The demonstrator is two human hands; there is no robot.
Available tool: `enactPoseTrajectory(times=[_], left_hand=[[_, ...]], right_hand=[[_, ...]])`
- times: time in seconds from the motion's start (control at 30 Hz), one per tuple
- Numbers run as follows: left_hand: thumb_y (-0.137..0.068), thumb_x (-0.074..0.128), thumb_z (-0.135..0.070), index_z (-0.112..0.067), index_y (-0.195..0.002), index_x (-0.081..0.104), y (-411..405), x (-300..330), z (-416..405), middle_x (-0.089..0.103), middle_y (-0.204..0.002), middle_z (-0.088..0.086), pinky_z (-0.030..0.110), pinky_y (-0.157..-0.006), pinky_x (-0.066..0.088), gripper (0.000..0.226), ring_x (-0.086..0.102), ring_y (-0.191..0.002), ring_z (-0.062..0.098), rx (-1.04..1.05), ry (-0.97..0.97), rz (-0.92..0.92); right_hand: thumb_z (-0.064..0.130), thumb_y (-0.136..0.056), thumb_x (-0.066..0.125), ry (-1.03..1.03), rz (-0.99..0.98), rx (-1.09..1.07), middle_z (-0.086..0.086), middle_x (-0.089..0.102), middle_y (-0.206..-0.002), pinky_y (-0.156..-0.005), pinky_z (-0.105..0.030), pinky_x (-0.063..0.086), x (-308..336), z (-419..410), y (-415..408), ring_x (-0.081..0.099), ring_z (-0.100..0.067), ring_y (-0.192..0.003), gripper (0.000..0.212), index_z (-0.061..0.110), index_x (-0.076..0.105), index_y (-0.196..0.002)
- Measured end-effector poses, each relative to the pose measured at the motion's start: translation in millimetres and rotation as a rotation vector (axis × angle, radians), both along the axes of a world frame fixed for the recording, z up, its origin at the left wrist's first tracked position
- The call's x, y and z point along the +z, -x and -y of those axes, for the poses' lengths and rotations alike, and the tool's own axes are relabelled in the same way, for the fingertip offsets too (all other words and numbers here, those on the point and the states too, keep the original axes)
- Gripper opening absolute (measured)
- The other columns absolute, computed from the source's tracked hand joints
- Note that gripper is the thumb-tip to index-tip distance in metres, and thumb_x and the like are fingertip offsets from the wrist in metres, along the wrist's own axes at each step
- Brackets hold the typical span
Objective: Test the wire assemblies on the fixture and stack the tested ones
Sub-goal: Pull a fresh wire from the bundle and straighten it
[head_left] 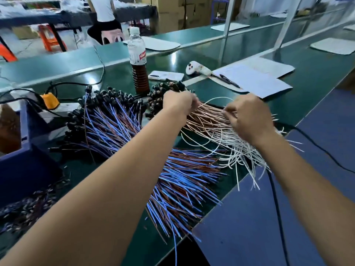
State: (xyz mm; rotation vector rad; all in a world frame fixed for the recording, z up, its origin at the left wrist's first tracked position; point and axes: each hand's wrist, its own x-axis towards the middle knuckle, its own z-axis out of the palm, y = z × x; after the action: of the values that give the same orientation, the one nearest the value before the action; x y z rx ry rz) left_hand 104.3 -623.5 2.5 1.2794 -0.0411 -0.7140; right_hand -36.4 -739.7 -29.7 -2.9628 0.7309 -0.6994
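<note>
A big pile of blue-and-brown wire assemblies (113, 120) with black connectors lies on the green bench, and a second fan of them (184, 179) reaches the front edge. To the right lies a pile of white-and-copper wire assemblies (211, 129). My left hand (178, 102) is curled at the connector end of that pile and grips wires there. My right hand (247, 118) pinches a thin white wire over the same pile. A yellow-and-black fixture part (50, 100) with black cables sits at the far left.
A bottle (138, 60) of dark liquid stands behind the piles, with a phone (166, 75), a white scanner (197, 68) and papers with a pen (251, 79) beyond. A blue bin (25, 150) sits at the left. A black cable (276, 198) crosses the blue surface at the right. A person sits in the background.
</note>
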Motion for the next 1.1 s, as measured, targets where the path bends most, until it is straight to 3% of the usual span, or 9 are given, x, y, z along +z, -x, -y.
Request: enactPoseTrajectory(times=[0.1, 0.17, 0.23, 0.33, 0.43, 0.6, 0.73, 0.93, 1.1], left_hand=[[-0.084, 0.057, 0.014, 0.006, -0.089, 0.06, 1, -12, 2, 0.066, -0.068, 0.012, 0.032, -0.089, 0.06, 0.01, 0.064, -0.058, 0.019, 0.101, -0.068, 0.014], [-0.083, 0.054, 0.01, 0.003, -0.086, 0.06, 4, -12, 2, 0.067, -0.057, 0.008, 0.034, -0.092, 0.06, 0.009, 0.066, -0.055, 0.019, 0.139, -0.066, 0.0], [-0.085, 0.051, 0.008, 0.001, -0.081, 0.057, 7, -11, 1, 0.068, -0.057, 0.008, 0.033, -0.089, 0.061, 0.01, 0.065, -0.051, 0.017, 0.149, -0.059, -0.011], [-0.089, 0.048, 0.009, 0.001, -0.081, 0.055, 13, -9, -5, 0.072, -0.075, 0.014, 0.027, -0.074, 0.061, 0.013, 0.064, -0.049, 0.016, 0.109, -0.028, -0.049], [-0.093, 0.049, 0.012, 0.004, -0.075, 0.059, 19, -7, -24, 0.068, -0.058, 0.012, 0.017, -0.051, 0.054, 0.022, 0.061, -0.043, 0.014, 0.06, 0.016, -0.102], [-0.097, 0.048, 0.006, 0.001, -0.082, 0.06, 26, -8, -77, 0.061, -0.053, 0.006, 0.013, -0.042, 0.05, 0.02, 0.057, -0.038, 0.009, -0.073, 0.115, -0.173], [-0.099, 0.052, 0.0, -0.001, -0.083, 0.062, 19, -9, -150, 0.055, -0.059, 0.004, 0.014, -0.039, 0.046, 0.019, 0.054, -0.039, 0.007, -0.045, 0.093, -0.055], [-0.104, 0.053, -0.018, -0.011, -0.094, 0.061, 1, -3, -313, 0.062, -0.07, 0.0, 0.014, -0.036, 0.036, 0.015, 0.059, -0.047, 0.01, -0.187, -0.152, 0.235], [-0.099, 0.064, -0.024, -0.01, -0.104, 0.06, 6, 3, -455, 0.075, -0.084, 0.003, 0.017, -0.036, 0.035, 0.016, 0.061, -0.053, 0.012, -0.338, -0.586, 0.424]], right_hand=[[0.032, -0.098, 0.07, -0.019, -0.007, -0.021, -0.01, 0.073, -0.1, -0.085, -0.04, 0.052, -12, 1, -10, 0.059, -0.031, -0.105, 0.021, 0.017, 0.082, -0.107], [0.031, -0.097, 0.072, -0.026, 0.001, -0.056, -0.009, 0.074, -0.1, -0.085, -0.04, 0.054, -10, 2, -14, 0.06, -0.031, -0.105, 0.018, 0.018, 0.082, -0.104], [0.028, -0.095, 0.073, -0.048, -0.012, -0.095, -0.007, 0.077, -0.101, -0.084, -0.038, 0.055, -6, 0, -17, 0.065, -0.031, -0.103, 0.015, 0.019, 0.083, -0.101], [0.024, -0.092, 0.072, -0.085, -0.017, -0.155, -0.01, 0.077, -0.103, -0.088, -0.041, 0.056, 2, -8, -21, 0.067, -0.034, -0.102, 0.016, 0.019, 0.081, -0.105], [0.025, -0.091, 0.069, -0.104, 0.094, -0.169, -0.012, 0.077, -0.1, -0.088, -0.043, 0.057, 14, -27, -24, 0.068, -0.037, -0.099, 0.018, 0.018, 0.08, -0.104], [0.027, -0.092, 0.071, -0.15, 0.21, -0.012, -0.011, 0.078, -0.092, -0.079, -0.039, 0.06, 27, -98, -37, 0.071, -0.034, -0.087, 0.013, 0.021, 0.082, -0.097], [0.023, -0.092, 0.072, -0.227, 0.214, 0.19, -0.006, 0.077, -0.083, -0.074, -0.036, 0.059, 28, -162, -50, 0.07, -0.027, -0.078, 0.011, 0.02, 0.082, -0.092], [0.029, -0.09, 0.074, -0.354, 0.129, 0.467, 0.001, 0.073, -0.076, -0.063, -0.03, 0.05, 25, -282, -75, 0.066, -0.021, -0.072, 0.008, 0.023, 0.079, -0.091], [0.031, -0.092, 0.067, -0.327, -0.073, 0.733, -0.001, 0.073, -0.082, -0.063, -0.04, 0.056, 5, -392, -80, 0.067, -0.029, -0.077, 0.011, 0.023, 0.074, -0.092]])
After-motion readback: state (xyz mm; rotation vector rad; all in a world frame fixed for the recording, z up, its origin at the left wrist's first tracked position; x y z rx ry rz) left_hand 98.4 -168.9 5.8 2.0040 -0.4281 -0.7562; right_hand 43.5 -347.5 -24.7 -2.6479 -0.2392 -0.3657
